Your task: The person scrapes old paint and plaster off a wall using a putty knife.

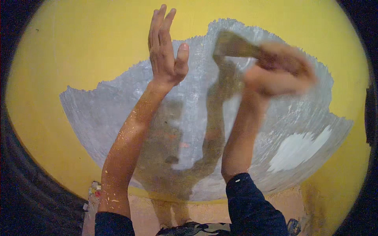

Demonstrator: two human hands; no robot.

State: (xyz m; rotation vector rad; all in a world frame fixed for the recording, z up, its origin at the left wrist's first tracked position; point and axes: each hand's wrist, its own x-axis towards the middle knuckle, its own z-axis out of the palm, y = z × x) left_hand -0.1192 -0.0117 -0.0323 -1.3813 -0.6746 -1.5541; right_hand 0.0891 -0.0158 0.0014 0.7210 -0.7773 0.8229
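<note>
My left hand [166, 50] is raised over the upper middle of a yellow wall [97, 38], fingers extended, thumb apart, nothing in it. Whether its palm touches the wall cannot be told. Pale specks dot the left forearm. My right hand [280, 69] is bent at the wrist and blurred, over the upper right of a large grey patch [118, 118] on the wall. Its fingers are unclear, and whether it holds something cannot be seen. The grey patch has a ragged upper edge and streaks. A smooth whitish area [299, 149] lies in its lower right.
Shadows of my head and arm fall across the grey patch. Below the wall runs a pinkish floor [206, 211]. Small mixed items [96, 188] lie at its left edge, and a dark object [293, 226] sits at the lower right. Patterned cloth shows at the bottom.
</note>
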